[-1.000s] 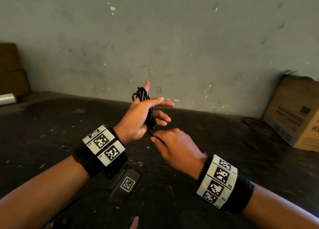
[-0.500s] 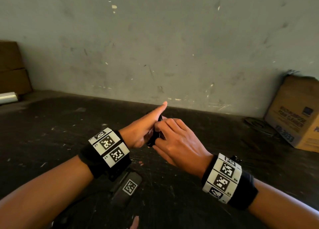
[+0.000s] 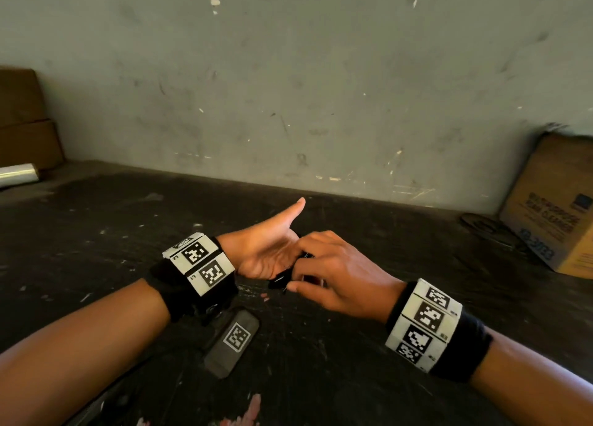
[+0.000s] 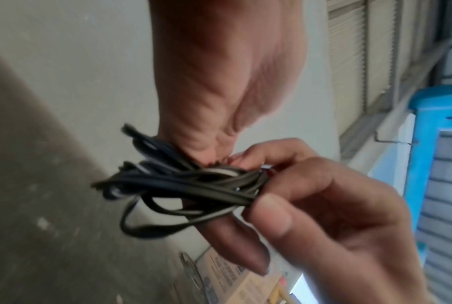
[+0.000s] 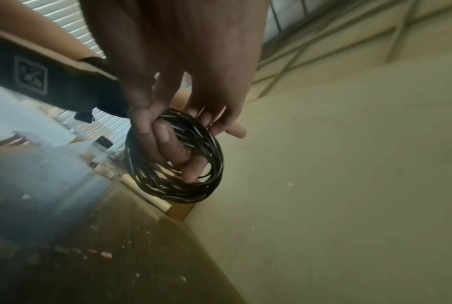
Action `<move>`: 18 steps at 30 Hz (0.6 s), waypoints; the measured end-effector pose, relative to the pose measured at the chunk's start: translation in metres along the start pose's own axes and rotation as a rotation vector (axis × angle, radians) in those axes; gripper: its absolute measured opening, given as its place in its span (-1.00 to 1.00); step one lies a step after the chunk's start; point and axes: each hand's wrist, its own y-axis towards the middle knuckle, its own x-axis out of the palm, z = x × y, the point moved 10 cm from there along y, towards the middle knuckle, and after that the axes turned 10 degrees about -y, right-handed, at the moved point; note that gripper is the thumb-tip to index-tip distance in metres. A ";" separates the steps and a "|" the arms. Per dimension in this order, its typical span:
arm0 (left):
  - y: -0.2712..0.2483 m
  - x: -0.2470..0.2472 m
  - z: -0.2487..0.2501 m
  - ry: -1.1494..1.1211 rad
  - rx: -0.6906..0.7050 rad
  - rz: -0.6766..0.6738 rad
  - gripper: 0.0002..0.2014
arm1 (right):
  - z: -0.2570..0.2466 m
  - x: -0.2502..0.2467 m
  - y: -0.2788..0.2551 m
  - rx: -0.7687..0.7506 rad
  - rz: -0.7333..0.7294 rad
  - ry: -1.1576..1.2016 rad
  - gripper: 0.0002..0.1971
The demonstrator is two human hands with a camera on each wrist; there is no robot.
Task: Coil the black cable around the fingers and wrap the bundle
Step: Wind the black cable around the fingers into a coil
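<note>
The black cable (image 5: 175, 185) is a round coil of several loops. In the head view only a short dark piece of the black cable (image 3: 280, 279) shows between my hands. My left hand (image 3: 266, 252) lies palm up with the thumb straight, its fingers hidden under my right hand (image 3: 330, 275). In the left wrist view my right hand (image 4: 310, 205) pinches the flattened black cable (image 4: 183, 185) between thumb and fingers, right at the base of my left hand (image 4: 219, 82). In the right wrist view fingers (image 5: 168, 144) pass through the coil.
A black tagged device (image 3: 232, 342) lies on the dark table (image 3: 96, 233) just below my left wrist. A cardboard box (image 3: 552, 207) stands at the right by the wall, brown boxes (image 3: 22, 121) and a white roll (image 3: 16, 174) at the far left.
Both hands have dropped lower toward the table. My right hand came from below the coil onto it and now grips it. My left hand has turned palm up.
</note>
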 end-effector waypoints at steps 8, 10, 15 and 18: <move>-0.001 -0.006 0.009 0.158 0.004 0.079 0.00 | -0.002 -0.005 0.004 -0.014 0.017 -0.024 -0.86; -0.002 -0.004 0.003 0.136 -0.035 0.052 -0.01 | -0.006 -0.001 0.004 -0.030 -0.028 -0.037 -0.89; 0.003 -0.004 -0.001 0.144 -0.049 0.050 -0.06 | -0.004 0.006 0.006 0.007 -0.113 -0.035 -0.88; 0.002 -0.003 0.006 0.211 -0.017 0.102 -0.07 | 0.004 0.006 0.005 0.073 -0.119 0.061 -0.86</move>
